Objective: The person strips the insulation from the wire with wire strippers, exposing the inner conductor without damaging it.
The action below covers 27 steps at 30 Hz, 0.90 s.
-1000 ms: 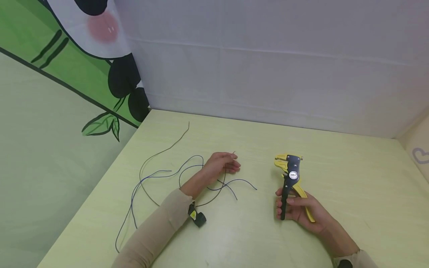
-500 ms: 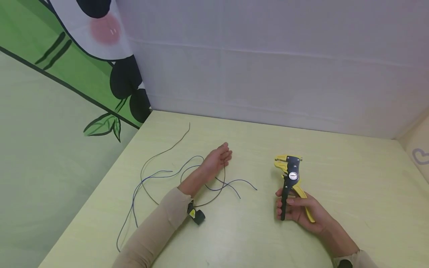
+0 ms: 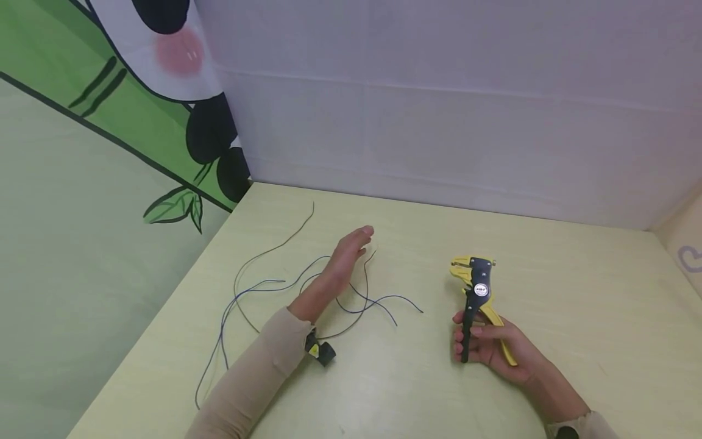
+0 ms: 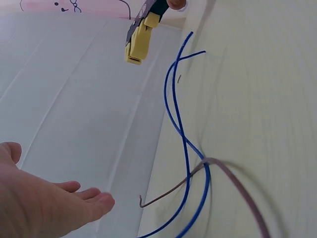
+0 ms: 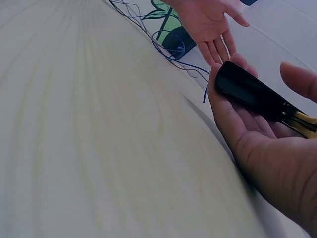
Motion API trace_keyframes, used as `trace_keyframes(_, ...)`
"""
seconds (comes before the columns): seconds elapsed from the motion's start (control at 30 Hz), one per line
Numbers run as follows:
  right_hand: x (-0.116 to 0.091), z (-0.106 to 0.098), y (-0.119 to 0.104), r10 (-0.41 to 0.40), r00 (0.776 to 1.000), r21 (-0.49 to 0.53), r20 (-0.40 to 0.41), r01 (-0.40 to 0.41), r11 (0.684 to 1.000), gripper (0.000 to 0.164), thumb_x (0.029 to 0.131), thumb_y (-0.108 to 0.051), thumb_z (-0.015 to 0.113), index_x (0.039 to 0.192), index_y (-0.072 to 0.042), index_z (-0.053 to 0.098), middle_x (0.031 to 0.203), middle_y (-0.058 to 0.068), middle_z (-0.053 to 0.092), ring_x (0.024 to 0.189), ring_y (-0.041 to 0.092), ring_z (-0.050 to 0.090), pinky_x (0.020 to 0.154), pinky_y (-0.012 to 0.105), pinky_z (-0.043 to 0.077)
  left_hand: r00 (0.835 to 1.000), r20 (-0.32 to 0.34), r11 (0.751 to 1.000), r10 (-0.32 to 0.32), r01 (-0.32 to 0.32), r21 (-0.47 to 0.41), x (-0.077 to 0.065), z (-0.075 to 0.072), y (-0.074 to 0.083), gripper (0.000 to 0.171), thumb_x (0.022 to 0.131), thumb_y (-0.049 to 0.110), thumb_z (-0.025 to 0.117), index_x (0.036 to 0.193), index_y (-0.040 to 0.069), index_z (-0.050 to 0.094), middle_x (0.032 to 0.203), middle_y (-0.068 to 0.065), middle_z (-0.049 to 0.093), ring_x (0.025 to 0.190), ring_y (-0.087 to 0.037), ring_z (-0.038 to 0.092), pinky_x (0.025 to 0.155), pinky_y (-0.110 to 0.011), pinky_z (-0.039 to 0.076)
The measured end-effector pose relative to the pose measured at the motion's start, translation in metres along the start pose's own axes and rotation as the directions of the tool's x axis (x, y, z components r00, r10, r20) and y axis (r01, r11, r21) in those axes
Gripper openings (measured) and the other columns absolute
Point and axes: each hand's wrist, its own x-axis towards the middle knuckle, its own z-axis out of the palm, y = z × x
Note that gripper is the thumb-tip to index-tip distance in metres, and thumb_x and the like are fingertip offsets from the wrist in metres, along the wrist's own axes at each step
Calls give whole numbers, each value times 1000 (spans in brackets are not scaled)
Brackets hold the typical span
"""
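My left hand [image 3: 347,253] has its fingers extended over the middle of the table, palm turned toward the right and nothing in its grasp. Beneath and around it lie thin blue wires [image 4: 183,135] and a brown wire [image 4: 237,182], loosely looped and crossing one another. The brown wire's near end shows beside the fingers in the head view. On the right, my right hand [image 3: 504,350] holds a yellow and black wire stripper [image 3: 479,286] by its handles, head up and jaws toward the left. The black handle [image 5: 247,91] lies across the curled fingers in the right wrist view.
The pale wooden table [image 3: 592,292] ends at a white cloth backdrop [image 3: 439,122]. A green printed panel [image 3: 137,116] stands along the left side. Wire loops reach the table's left part, partly under the left sleeve [image 3: 258,372]. A black wrist camera [image 3: 323,353] sits on the left wrist.
My left hand has drawn back slightly to the left, let go of the brown wire's end and straightened its fingers. The right hand and wire stripper have stayed put.
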Motion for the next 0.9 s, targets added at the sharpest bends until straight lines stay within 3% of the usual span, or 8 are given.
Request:
trace_keyframes(0.13, 0, 0, 0, 0, 1000, 1, 3, 0, 1000, 45, 100, 7, 18, 128, -2, 52, 112, 10, 67, 104, 25, 67, 99, 43, 53, 998, 62, 997, 22, -17, -76, -3, 0, 9, 58, 107, 33, 33, 145, -10, 40, 151, -31, 42, 143, -42, 41, 123, -47, 29)
trace_keyframes(0.3, 0, 0, 0, 4, 1000, 3, 4, -4, 1000, 45, 100, 7, 18, 128, -3, 53, 112, 10, 67, 104, 25, 67, 99, 43, 52, 983, 177, 982, -55, 86, -170, -2, -2, 8, 62, 109, 38, 27, 140, -12, 46, 143, -34, 51, 134, -44, 52, 118, -48, 37)
trace_keyframes(0.43, 0, 0, 0, 3, 1000, 6, 10, -3, 1000, 45, 100, 6, 18, 128, -2, 53, 112, 10, 66, 105, 25, 67, 100, 43, 52, 957, 270, 973, -109, 158, -166, 2, -2, 2, 67, 109, 42, 23, 139, -14, 46, 143, -35, 50, 130, -41, 57, 117, -47, 40)
trace_keyframes(0.63, -1, -1, 0, 14, 1000, 7, 4, -14, 1000, 44, 100, 6, 19, 128, -3, 53, 112, 10, 67, 105, 25, 67, 100, 43, 52, 922, 339, 973, -188, 222, -63, 11, 4, -9, 70, 108, 47, 24, 135, -11, 52, 135, -29, 60, 117, -30, 67, 111, -40, 47)
trace_keyframes(0.9, -1, -2, -1, 20, 1000, 11, -11, -20, 1000, 43, 100, 6, 19, 128, -3, 52, 111, 10, 66, 104, 25, 67, 100, 44, 52, 857, 418, 935, -302, 352, -46, 15, 10, -21, 73, 107, 52, 23, 134, -11, 51, 118, -23, 70, 106, -28, 72, 98, -35, 56)
